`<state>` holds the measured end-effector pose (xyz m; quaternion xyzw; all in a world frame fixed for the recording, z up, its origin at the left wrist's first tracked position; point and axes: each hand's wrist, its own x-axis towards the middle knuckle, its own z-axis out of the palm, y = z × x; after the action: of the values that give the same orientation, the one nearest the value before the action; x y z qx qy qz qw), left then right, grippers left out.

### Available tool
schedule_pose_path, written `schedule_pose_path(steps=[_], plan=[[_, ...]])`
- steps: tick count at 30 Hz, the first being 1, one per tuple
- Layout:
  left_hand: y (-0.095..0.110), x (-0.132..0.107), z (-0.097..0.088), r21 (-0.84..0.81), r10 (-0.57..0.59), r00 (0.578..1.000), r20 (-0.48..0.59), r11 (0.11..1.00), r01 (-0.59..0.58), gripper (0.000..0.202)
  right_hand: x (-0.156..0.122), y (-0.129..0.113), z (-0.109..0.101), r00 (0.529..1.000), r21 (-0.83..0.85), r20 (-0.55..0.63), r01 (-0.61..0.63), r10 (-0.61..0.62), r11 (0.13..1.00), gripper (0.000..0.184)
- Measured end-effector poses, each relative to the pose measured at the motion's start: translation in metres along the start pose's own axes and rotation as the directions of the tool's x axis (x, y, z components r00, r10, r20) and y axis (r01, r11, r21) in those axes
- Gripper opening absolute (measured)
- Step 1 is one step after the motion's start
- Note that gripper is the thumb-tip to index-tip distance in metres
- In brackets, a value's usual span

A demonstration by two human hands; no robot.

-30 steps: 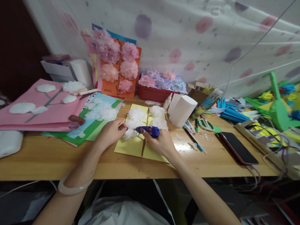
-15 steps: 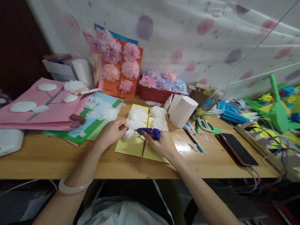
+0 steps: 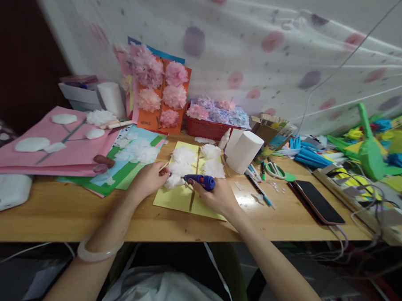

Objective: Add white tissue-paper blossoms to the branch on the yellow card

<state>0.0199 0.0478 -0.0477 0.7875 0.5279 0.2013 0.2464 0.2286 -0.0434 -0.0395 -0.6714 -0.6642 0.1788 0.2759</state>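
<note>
A yellow card [image 3: 176, 199] lies on the wooden table [image 3: 57, 214] with a brown paper stem and several white tissue flowers [image 3: 183, 156] on it. My right hand [image 3: 216, 196] is closed round a blue glue gun [image 3: 202, 181], whose nozzle points left at the lowest flower [image 3: 174, 180]. My left hand [image 3: 149, 178] pinches a thin wooden stick [image 3: 164, 164] and rests against that same flower. A pale bangle sits on my left forearm.
Pink sheets with white flowers [image 3: 50, 146] and green-blue cards [image 3: 128, 158] lie left. An orange card with pink flowers [image 3: 161, 94] and a red basket [image 3: 206, 128] stand behind. White tissue rolls [image 3: 244, 151], scissors [image 3: 277, 169], a phone [image 3: 318, 201] and a cabled power strip [image 3: 352, 192] fill the right.
Both hands stay at the lowest white flower; the glue gun has shifted only slightly. The camera has tilted a little.
</note>
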Motion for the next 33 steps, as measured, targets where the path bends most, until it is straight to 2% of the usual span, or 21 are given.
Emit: schedule_pose_path(steps=[5,11,27,33], plan=[[0.002,-0.001,-0.001,-0.001,0.000,1.000,0.004,1.000,0.000,0.017,-0.001,-0.002,-0.003,0.998,0.016,0.064,0.005,-0.006,1.000,0.054],[0.004,-0.002,-0.002,0.003,0.000,1.000,0.001,1.000,0.000,0.017,0.009,-0.003,0.005,1.000,0.069,0.021,-0.016,0.014,0.997,0.055],[-0.002,0.000,-0.002,0.030,0.001,1.000,0.008,1.000,-0.001,0.012,0.003,-0.008,0.002,0.996,0.156,0.090,-0.042,0.028,0.987,0.055],[-0.006,0.000,0.000,0.113,0.018,1.000,0.004,0.993,-0.019,0.018,0.003,-0.008,-0.002,0.999,0.155,0.024,-0.031,0.028,0.987,0.051]])
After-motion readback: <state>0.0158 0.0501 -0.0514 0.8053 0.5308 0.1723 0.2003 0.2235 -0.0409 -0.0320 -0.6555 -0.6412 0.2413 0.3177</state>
